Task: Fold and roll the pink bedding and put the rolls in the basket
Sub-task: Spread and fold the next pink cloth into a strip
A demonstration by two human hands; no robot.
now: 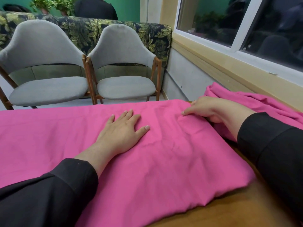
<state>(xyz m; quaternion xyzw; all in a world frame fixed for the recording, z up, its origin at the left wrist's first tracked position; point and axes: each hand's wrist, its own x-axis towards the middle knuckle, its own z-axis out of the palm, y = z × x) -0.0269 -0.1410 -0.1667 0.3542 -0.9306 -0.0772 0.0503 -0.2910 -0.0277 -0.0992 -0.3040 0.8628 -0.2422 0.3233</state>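
Pink bedding [164, 161] spread flat over a brown wooden surface [229, 210], covering it from the left edge to near the right edge, folded edge running along the right side and a rounded corner lying toward the near right corner. Bare wood showing only along the near right part. Second heap of pink cloth [254, 102] bunched at the far right edge of the surface, against the wall under the window [237, 30], touching or just beside the flat piece; cannot tell whether one piece or two.

Left hand [121, 133] pressed palm down on the bedding near the far edge, fingers stretched out and slightly spread, gripping nothing. Right hand [211, 110] resting at the far right corner of the flat piece, fingers curled, index finger pointing left along the cloth, thumb tucked underneath; seems to pinch the folded edge, though the grip itself is hidden under the hand. Both arms in black sleeves [49, 194].

No basket or other container in view.

Beyond the far edge of the surface, two grey padded chairs [49, 63] with wooden legs standing side by side, a leaf-patterned sofa back [139, 33] behind them, potted plants [52, 4] and a person in dark clothing [95, 9] further back against a green wall.
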